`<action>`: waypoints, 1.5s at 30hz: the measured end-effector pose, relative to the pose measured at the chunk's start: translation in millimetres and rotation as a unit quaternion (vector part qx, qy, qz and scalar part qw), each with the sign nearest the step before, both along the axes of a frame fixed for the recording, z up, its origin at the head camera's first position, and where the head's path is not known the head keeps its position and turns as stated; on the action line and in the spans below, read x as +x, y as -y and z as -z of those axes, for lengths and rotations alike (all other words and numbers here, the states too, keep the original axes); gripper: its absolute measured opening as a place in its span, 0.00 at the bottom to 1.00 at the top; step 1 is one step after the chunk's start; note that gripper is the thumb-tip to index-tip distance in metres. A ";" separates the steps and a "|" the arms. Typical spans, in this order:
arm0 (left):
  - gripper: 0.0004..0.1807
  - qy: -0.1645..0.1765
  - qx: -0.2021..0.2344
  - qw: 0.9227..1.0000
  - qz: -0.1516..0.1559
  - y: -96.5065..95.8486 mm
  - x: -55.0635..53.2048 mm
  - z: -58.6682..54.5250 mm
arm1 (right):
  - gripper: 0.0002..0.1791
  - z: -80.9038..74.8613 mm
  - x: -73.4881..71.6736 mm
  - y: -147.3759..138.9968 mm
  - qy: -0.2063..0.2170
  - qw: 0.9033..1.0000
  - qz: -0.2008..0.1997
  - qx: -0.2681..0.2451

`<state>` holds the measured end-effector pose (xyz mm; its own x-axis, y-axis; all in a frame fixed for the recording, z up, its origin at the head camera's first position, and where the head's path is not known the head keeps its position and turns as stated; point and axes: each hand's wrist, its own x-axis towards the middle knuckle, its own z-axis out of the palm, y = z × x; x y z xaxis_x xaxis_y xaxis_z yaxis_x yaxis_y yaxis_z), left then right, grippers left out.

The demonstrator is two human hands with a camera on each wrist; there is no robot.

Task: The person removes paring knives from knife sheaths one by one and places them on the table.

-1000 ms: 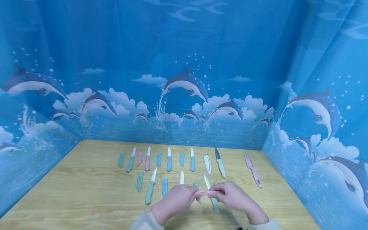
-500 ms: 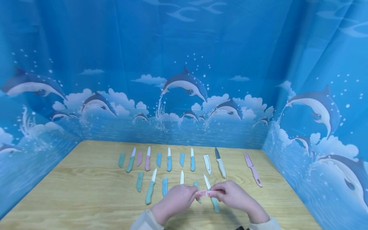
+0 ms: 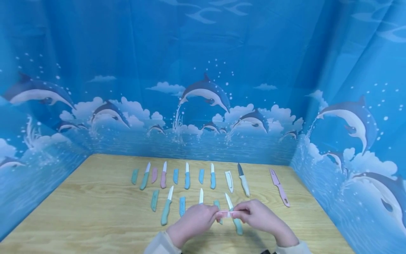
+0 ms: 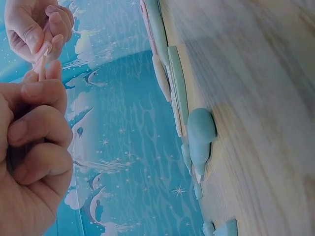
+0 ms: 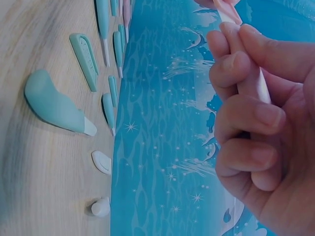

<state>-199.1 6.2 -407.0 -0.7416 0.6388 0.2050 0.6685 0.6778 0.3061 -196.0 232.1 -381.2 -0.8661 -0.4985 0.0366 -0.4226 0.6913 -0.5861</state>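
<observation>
Above the front of the table, my left hand [image 3: 196, 218] pinches a pink knife sheath [image 5: 230, 11] between thumb and fingertips. My right hand [image 3: 257, 216] grips the handle of a pink knife [image 5: 253, 86], its fingers curled round it. In the right wrist view a short stretch of white blade [image 5: 222, 15] shows between the handle and the sheath. The tip is hidden, apparently inside the sheath. Below the right hand lies a green knife [image 3: 237, 225] with a white blade, and a green sheath [image 5: 84, 61] lies beside it. My left hand partly covers another white-bladed knife [image 3: 201, 195].
Several green, pink and blue knives lie in two rows, each beside its sheath. A cream knife [image 3: 244, 185] with a dark blade lies next to a white sheath [image 3: 229, 182]. A sheathed pink knife [image 3: 280, 188] lies farther right. A dolphin-print curtain [image 3: 203, 141] encloses the wooden table [image 3: 95, 211].
Slightly more white blade shows between the pink handle and the sheath than one second ago. Both hands stay in almost the same place, and the knives on the table have not moved.
</observation>
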 end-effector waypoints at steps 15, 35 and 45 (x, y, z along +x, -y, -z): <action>0.20 0.000 0.000 1.000 0.002 0.4 0.1 0.4 | 0.13 0.2 -0.1 -3.0 -0.006 1.000 -0.001 0.001; 0.19 0.002 -0.001 1.000 0.001 1.2 -0.2 0.4 | 0.15 -1.0 -1.2 -7.1 0.004 1.000 -0.007 -0.003; 0.20 0.019 0.004 1.000 -0.004 1.8 -0.5 -0.3 | 0.15 -3.0 -0.5 -8.4 0.001 1.000 -0.012 -0.003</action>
